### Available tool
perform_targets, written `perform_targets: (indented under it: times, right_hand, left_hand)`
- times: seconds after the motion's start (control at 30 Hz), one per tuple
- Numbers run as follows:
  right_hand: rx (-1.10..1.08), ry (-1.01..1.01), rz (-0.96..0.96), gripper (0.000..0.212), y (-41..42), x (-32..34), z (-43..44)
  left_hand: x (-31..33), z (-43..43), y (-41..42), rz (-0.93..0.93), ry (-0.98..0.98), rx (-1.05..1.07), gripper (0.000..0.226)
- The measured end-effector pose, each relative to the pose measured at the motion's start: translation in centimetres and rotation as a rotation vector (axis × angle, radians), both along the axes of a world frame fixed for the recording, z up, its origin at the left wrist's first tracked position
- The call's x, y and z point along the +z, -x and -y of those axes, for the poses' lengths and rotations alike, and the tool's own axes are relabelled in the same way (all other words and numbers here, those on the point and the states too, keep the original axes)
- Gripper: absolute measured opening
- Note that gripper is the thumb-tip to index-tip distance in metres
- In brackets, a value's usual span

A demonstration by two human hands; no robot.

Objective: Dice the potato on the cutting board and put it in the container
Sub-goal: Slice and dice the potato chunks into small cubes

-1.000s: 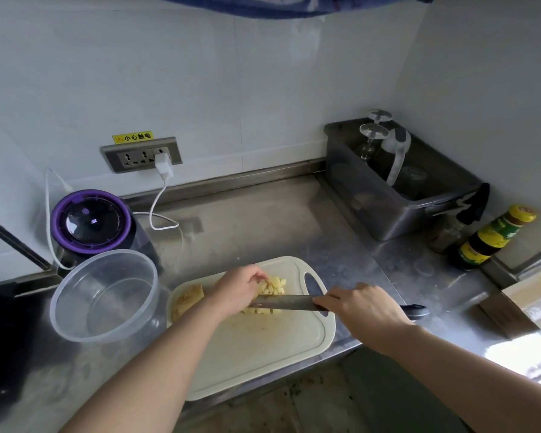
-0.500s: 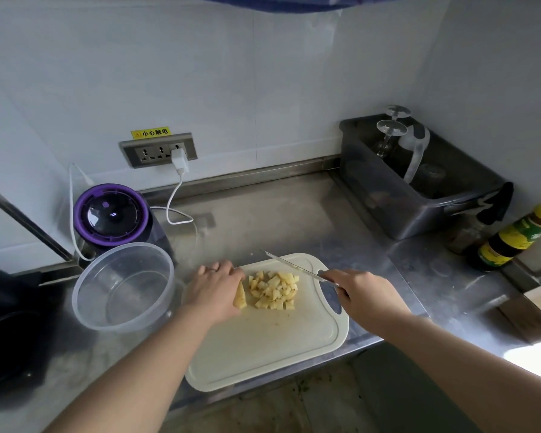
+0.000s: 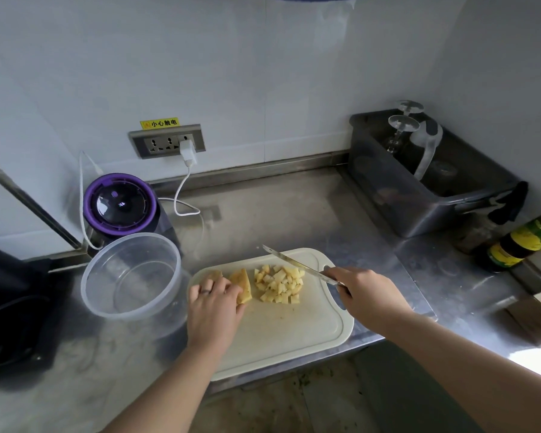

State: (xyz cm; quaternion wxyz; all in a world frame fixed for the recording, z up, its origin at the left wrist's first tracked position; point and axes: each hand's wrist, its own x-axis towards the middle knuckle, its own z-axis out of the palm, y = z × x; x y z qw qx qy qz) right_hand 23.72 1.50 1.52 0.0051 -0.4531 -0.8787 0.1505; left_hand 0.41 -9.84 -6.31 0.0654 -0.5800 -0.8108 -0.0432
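One pile potato dice (image 3: 278,284) on cutting board (image 3: 281,335) beside container (image 3: 85,295); bin (image 3: 403,203) holds glasses (image 3: 402,126).

A bare stretch of steel counter (image 3: 278,210) runs behind the cutting board (image 3: 278,342), between the purple-lidded appliance (image 3: 119,204) and the grey tub (image 3: 419,210). The clear container (image 3: 132,317) stands open-mouthed just left of the board. Between it and the diced potato (image 3: 278,284) lies the left hand (image 3: 213,304) on the potato slab (image 3: 242,284). The knife (image 3: 297,263) in the right hand (image 3: 369,295) slants over the board's far right corner. A white cable (image 3: 176,198) loops beside the appliance.
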Motion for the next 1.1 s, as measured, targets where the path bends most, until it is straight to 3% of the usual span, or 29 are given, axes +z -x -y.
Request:
perform_targets:
  times: [0.23, 0.57, 0.67, 0.73, 0.87, 0.93, 1.1]
  right_hand:
    - [0.028, 0.0, 0.041, 0.04, -0.2, 0.6, 0.3]
    - [0.032, 0.007, 0.106, 0.033, -1.0, 0.8, 0.3]
    - [0.033, 0.019, 0.092, 0.034, -1.0, 0.8, 0.6]
    - [0.033, 0.069, 0.069, 0.033, -1.0, 0.8, 1.1]
    - [0.068, 0.194, 0.091, 0.029, -1.0, 0.0, 2.2]
    - [0.097, 0.236, 0.128, 0.026, -0.7, -0.5, 3.1]
    - [0.104, 0.296, 0.211, 0.028, 0.1, -1.6, 5.4]
  left_hand:
    - [-0.5, -0.3, -0.4, -0.002, 0.011, 0.064, 0.029]
    - [-0.6, -0.6, -0.9, -0.011, -0.003, 0.0, 0.021]
    - [0.8, -0.2, -1.6, 0.12, -0.013, -0.113, 0.015]
    - [1.1, 0.3, -2.3, 0.325, 0.125, -0.218, 0.02]
    - [0.6, 1.2, -2.2, 0.78, 0.336, -0.032, 0.032]
    - [0.1, 1.3, -1.7, 0.862, 0.331, 0.057, 0.032]
    - [-0.3, 1.6, -1.9, 0.835, 0.224, 0.159, 0.044]
